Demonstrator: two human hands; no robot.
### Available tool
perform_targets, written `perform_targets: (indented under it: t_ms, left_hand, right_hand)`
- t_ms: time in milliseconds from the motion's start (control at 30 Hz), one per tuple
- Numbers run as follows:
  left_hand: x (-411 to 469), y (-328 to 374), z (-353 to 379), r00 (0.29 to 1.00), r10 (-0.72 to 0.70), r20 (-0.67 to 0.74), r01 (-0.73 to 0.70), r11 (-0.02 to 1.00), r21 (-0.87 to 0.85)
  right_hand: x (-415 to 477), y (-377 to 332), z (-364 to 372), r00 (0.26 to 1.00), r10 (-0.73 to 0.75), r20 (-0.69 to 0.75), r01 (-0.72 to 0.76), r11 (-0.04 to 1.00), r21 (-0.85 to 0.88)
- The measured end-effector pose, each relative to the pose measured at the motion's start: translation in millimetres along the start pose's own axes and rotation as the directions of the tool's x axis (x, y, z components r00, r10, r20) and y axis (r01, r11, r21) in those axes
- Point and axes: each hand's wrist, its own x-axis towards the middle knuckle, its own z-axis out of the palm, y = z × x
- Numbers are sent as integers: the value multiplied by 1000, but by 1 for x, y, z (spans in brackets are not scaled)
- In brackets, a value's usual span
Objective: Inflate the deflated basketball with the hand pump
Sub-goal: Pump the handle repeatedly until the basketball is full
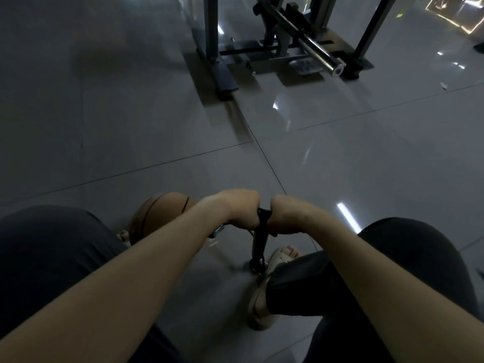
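The forearms (pixel 136 271) reach forward. The left hand (pixel 239 208) and the right hand (pixel 285 214) each curl round the top of the pump (pixel 259 242). It stands nearly upright on the floor (pixel 131 127), so I think the push goes straight down. The ball (pixel 159 213) lies to its left.

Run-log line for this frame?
pump: upright on floor | left hand: grips handle | right hand: grips handle | basketball: on floor, left of pump

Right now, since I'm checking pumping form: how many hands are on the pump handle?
2. The left hand grips the left end of the handle, the right hand its right end, with the pump shaft running down between them.
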Motion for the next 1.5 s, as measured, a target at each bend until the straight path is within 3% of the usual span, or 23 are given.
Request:
perform_targets:
  t_ms: [333, 633, 767, 1000, 1167, 1300, 1500]
  left_hand:
    - [40, -6, 85, 1000, 1, 5, -1, 995, 96]
    - [27, 7, 91, 999, 13, 32, -17, 992, 125]
    - [14, 16, 53, 1000, 18, 20, -21, 991, 131]
    - [-23, 15, -44, 996, 28, -86, -37, 994, -105]
    - [-2, 6, -15, 1000, -13, -1, 13, 999, -53]
    - [20, 5, 19, 998, -28, -60, 29, 999, 18]
    - [38, -2, 68, 999, -39, -30, 41, 997, 64]
  right_hand:
    - [46, 31, 72, 994, 47, 97, -42, 998, -54]
    - [34, 32, 83, 988, 85, 130, -74, 994, -83]
    - [10, 24, 46, 987, 64, 146, -55, 996, -68]
    - [-32, 4, -55, 1000, -17, 6, 16, 997, 73]
    - [-5, -2, -20, 1000, 2, 29, -1, 1000, -28]
    - [25, 17, 11, 999, 25, 37, -25, 1000, -7]
    - [49, 32, 57, 998, 10, 58, -5, 997, -79]
